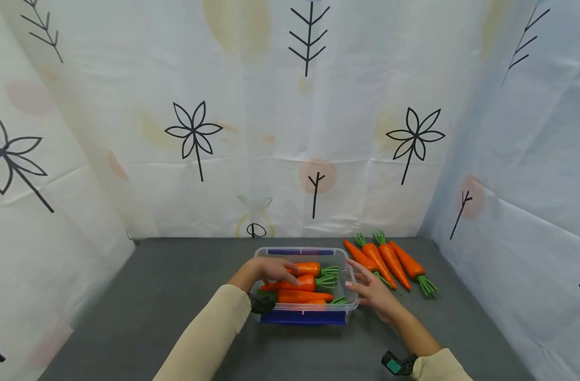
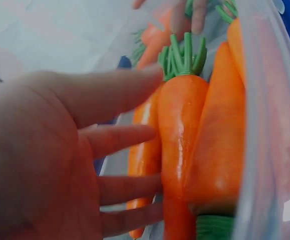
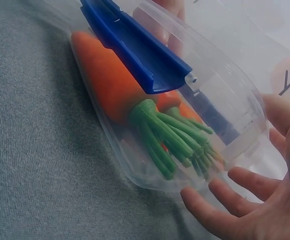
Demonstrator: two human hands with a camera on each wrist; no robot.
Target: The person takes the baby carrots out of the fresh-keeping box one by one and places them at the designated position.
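Observation:
A clear plastic box (image 1: 353, 283) with blue latches stands on the grey table, several orange carrots (image 1: 299, 296) with green tops lying inside it. My left hand (image 1: 272, 269) reaches over the left side of the box, above the carrots. In the left wrist view its fingers (image 2: 127, 190) are spread and fairly straight beside a carrot (image 2: 182, 120), holding nothing. At the box's right end is my right hand (image 1: 377, 293), fingers spread along the outside of the wall. The right wrist view shows its loosely bent fingers (image 3: 235, 197) close to the wall; whether they touch it I cannot tell.
To the right of the box, several more carrots (image 1: 388, 259) lie side by side on the grey tabletop (image 1: 185, 296). White patterned cloth (image 1: 251, 132) hangs behind the table and on both sides. A blue latch (image 1: 303, 317) hangs down at the box's front.

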